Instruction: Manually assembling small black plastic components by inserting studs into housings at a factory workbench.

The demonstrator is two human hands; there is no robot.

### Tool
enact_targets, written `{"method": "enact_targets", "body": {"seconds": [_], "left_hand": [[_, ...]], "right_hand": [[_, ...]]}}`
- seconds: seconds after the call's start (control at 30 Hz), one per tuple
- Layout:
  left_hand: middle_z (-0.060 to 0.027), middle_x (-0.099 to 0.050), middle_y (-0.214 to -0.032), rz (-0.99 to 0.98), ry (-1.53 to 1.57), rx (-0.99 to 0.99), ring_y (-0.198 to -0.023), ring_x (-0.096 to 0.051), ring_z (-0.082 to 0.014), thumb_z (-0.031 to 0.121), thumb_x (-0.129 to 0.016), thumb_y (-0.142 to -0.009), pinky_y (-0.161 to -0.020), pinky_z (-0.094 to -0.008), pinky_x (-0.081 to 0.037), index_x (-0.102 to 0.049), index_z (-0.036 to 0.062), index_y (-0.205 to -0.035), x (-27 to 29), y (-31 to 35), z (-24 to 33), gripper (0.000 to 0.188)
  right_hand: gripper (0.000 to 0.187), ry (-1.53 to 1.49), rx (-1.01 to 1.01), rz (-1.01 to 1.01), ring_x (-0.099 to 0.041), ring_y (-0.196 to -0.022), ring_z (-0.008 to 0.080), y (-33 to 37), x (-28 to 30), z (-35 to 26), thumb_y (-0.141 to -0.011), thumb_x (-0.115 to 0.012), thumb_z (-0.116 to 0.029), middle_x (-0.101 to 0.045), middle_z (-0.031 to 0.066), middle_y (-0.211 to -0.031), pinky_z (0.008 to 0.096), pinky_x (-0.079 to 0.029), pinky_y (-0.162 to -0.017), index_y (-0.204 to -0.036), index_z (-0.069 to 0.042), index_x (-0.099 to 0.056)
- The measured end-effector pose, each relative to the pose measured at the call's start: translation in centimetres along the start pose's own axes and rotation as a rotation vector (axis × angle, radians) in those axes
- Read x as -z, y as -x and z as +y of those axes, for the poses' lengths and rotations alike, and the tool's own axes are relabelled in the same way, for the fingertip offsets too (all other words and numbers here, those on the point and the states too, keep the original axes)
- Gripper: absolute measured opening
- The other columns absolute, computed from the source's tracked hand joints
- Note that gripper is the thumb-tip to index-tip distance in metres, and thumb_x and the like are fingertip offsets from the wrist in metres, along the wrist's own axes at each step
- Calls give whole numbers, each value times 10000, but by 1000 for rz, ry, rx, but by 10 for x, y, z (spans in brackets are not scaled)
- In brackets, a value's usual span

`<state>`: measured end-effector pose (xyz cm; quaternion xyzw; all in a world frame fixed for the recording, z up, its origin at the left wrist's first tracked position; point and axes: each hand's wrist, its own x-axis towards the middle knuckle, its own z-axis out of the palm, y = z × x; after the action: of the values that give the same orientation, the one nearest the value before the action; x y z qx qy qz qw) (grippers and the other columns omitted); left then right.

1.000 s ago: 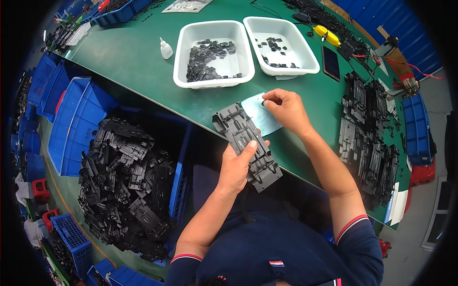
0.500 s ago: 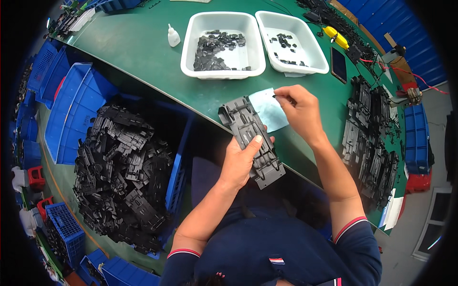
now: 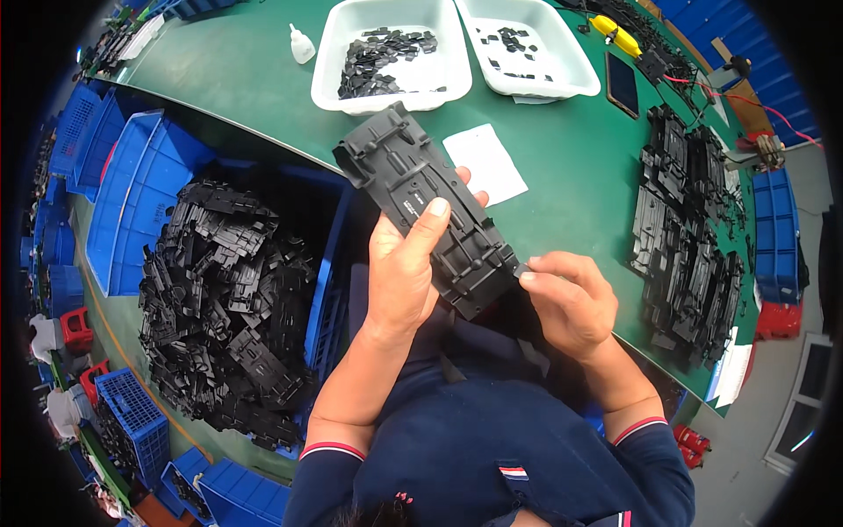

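A long black moulded plastic part [image 3: 395,167] with ribs and raised blocks is held tilted above the table's near edge. Around its middle my left hand [image 3: 395,272] is closed, the thumb lying across the top face and fingertips showing at the far side. At the part's lower right end, my right hand [image 3: 575,303] pinches a small dark flat piece [image 3: 521,270] against or right beside the edge; whether it touches cannot be made out. Just beyond the part lies a white paper sheet [image 3: 487,162] on the green table [image 3: 562,202].
Two white tubs [image 3: 391,101] [image 3: 562,88] hold small black pieces. A white dropper bottle [image 3: 301,44] and a phone [image 3: 622,85] stand either side. Similar black parts [image 3: 672,228] are stacked right. At left, a blue crate [image 3: 329,307] is heaped with black parts.
The plastic part has come up closer, moving left. My right hand has gone from the paper's corner down to the part's lower right end. The tubs sit slightly higher in view.
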<state>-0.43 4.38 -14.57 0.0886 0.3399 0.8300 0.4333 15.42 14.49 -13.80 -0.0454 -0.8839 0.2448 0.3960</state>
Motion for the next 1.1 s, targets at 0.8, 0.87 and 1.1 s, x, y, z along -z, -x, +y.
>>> {"method": "enact_targets", "body": {"seconds": [0.8,0.87,1.1], "left_hand": [[-208,-522,-1295,-148,-72,-208,-1191,-540,-286,2,-480,-954,-1012,-415,-464,-409,-1,-1334,-10,24,3,387],[-209,-526,-1291,-148,-84,-237,-1182,-547,-291,3,-481,-954,-1004,-409,-468,-425,-4,-1324,-11,24,2,374],[-211,-537,-1278,-205,-173,-324,-1163,-561,-293,12,-492,-950,-988,-416,-473,-456,-19,-1304,-12,27,2,357]], "right_hand": [[320,62,-54,-52,-647,-789,238,3,3,-9,-677,-705,127,-638,139,-949,296,-538,-673,-949,-39,-682],[330,69,-18,-44,-641,-748,247,1,3,-9,-651,-697,124,-625,142,-920,305,-536,-631,-950,-10,-669],[322,79,11,-41,-631,-707,247,-2,2,-9,-644,-691,118,-619,142,-906,308,-522,-591,-944,7,-659]]}}
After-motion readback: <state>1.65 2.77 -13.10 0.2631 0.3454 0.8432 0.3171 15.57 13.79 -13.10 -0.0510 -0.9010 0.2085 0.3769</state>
